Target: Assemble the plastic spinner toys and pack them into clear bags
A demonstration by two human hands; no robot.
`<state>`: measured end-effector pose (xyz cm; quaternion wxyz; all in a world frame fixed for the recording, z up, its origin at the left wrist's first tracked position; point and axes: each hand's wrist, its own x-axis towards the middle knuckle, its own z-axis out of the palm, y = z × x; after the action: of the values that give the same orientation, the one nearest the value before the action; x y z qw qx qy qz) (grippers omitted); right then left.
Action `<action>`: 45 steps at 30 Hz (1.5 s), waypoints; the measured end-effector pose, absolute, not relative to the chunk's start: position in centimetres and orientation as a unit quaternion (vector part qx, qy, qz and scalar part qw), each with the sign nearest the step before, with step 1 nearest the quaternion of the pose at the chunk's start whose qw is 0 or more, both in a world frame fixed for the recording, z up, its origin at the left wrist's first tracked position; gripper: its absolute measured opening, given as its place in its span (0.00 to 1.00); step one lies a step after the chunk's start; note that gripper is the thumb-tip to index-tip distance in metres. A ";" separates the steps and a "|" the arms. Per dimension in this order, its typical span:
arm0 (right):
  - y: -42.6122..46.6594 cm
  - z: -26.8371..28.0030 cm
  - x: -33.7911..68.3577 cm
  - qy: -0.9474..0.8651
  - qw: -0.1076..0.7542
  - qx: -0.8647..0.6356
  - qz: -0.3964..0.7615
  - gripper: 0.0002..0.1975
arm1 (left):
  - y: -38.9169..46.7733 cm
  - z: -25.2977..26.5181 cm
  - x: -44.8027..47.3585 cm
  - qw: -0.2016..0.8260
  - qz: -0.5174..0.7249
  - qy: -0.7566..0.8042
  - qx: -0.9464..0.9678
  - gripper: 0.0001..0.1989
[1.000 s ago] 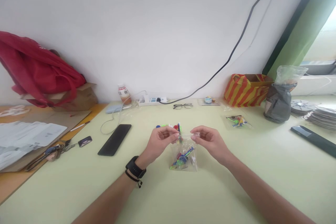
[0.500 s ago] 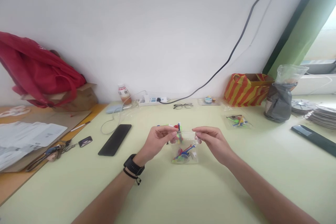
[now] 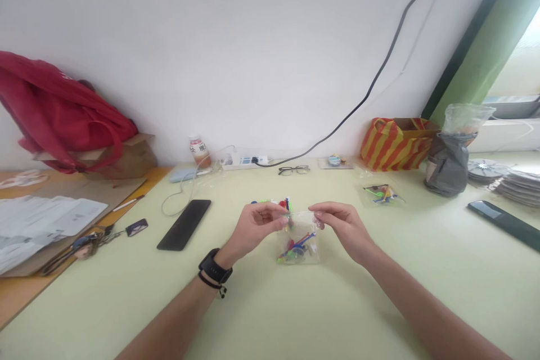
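Between my hands hangs a clear plastic bag with small red, blue and green plastic pieces at its bottom. My left hand pinches the bag's top left corner between thumb and fingers. At the top right corner my right hand pinches the same edge. Behind the bag and my left fingers, more coloured plastic pieces lie on the table, partly hidden. Another filled clear bag lies flat farther back on the right.
A black phone lies left of my hands. Glasses and a power strip sit by the wall. A striped bag, a grey bag and a dark green phone are on the right. A cable runs along the wall.
My left thumb and fingers have slid slightly right along the bag's top edge. The bag has shifted a little to the right; my right hand has barely moved.
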<state>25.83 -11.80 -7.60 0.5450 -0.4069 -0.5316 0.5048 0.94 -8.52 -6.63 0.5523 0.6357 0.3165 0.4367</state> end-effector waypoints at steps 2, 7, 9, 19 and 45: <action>-11.8 -7.7 25.9 -0.532 0.541 -0.402 0.512 0.09 | -8.4 -6.7 1.0 0.538 0.452 0.326 0.632 0.10; -11.5 -7.9 26.2 -0.551 0.531 -0.384 0.517 0.09 | -8.1 -7.3 1.0 0.554 0.479 0.332 0.595 0.10; -11.4 -8.0 26.4 -0.569 0.527 -0.385 0.500 0.08 | -8.1 -7.5 0.9 0.566 0.479 0.325 0.587 0.09; -11.9 -7.4 26.2 -0.627 0.523 -0.391 0.424 0.10 | -8.4 -7.2 1.0 0.551 0.468 0.327 0.609 0.10; -11.0 -7.7 26.5 -0.582 0.498 -0.421 0.486 0.14 | -6.9 -7.4 -0.1 0.507 0.433 0.351 0.657 0.11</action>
<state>26.47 -10.95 -7.73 0.4976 -0.4214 -0.5818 0.4861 -0.14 -6.86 -7.40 0.5073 0.6575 0.3509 0.4327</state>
